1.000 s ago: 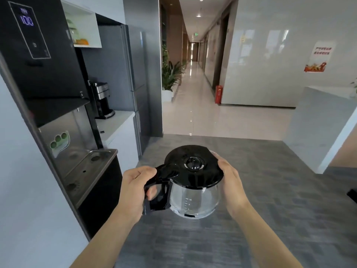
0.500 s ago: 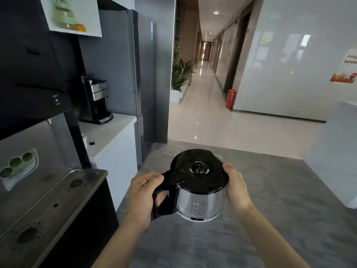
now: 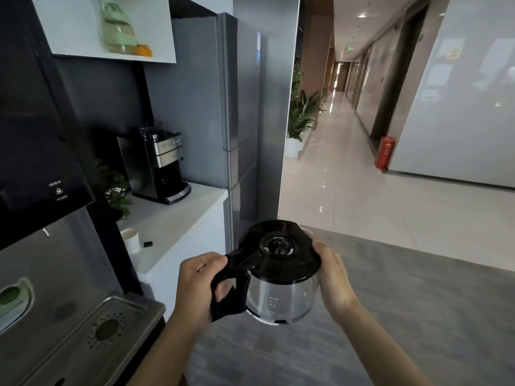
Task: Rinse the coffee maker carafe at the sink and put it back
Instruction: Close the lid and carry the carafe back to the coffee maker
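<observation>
Coffee maker is seen at far left on white counter, w/ a cup, possibly paper, nearer. Left hand is clenched round carafe handle; carafe is held upright at centre, above grey floor. Right hand is pressed against its side.

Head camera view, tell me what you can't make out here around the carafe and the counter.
- Left hand: its fingers are partly hidden inside the handle of the carafe.
- Carafe: any water inside can't be told through the glass.
- Coffee maker: its controls are too small and dim to read.
- Shelf packet: blurred, label unreadable.
- Small black item on the counter: too small to identify.
- Sink: not in view.
</observation>
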A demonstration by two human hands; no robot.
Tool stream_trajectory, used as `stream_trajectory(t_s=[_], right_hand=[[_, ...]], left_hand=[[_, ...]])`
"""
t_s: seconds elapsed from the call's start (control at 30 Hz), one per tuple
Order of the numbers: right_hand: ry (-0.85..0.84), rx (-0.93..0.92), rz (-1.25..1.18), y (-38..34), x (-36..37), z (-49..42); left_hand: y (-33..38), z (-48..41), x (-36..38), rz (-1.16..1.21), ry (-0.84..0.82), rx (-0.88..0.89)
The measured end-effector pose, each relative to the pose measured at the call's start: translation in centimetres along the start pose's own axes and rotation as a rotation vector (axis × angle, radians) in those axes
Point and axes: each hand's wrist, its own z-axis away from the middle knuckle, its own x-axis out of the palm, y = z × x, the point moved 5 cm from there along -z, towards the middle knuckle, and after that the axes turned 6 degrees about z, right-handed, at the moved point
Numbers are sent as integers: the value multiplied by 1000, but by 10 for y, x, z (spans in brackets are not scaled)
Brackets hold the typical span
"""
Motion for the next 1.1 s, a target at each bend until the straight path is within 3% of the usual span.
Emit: stream_trajectory(t_s=[0.63,0.9,1.1], right_hand=[[-284,1,-40,79,96,-392],[-377,26,37,127,162,-525],[-496,106,60,163,224,-610]], left_hand=[[-60,-338,-33,-101,254,74],[-111,-468,-88,-118,290,81],[-141,-539,-133,-120,440,33]])
